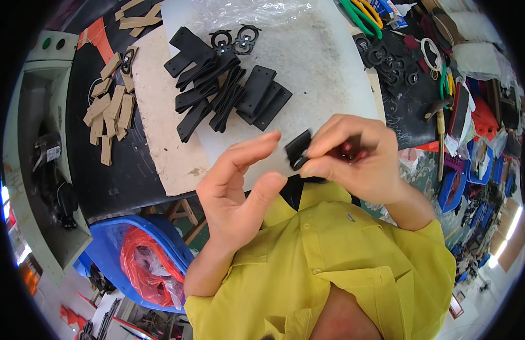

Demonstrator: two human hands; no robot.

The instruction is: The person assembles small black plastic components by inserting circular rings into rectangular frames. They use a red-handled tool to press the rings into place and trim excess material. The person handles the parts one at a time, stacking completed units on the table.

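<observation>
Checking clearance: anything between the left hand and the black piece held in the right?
Nothing visible. An open gap separates the left hand from the black piece pinched in the right hand. The black straps lie beyond both hands, outside that gap.

No lettering is legible; the white label (53, 153) seems too small to read.

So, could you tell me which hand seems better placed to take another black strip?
Probably the left hand: it is open, looks empty and is nearer the pile of black strips, while the right hand pinches a black piece.
</observation>
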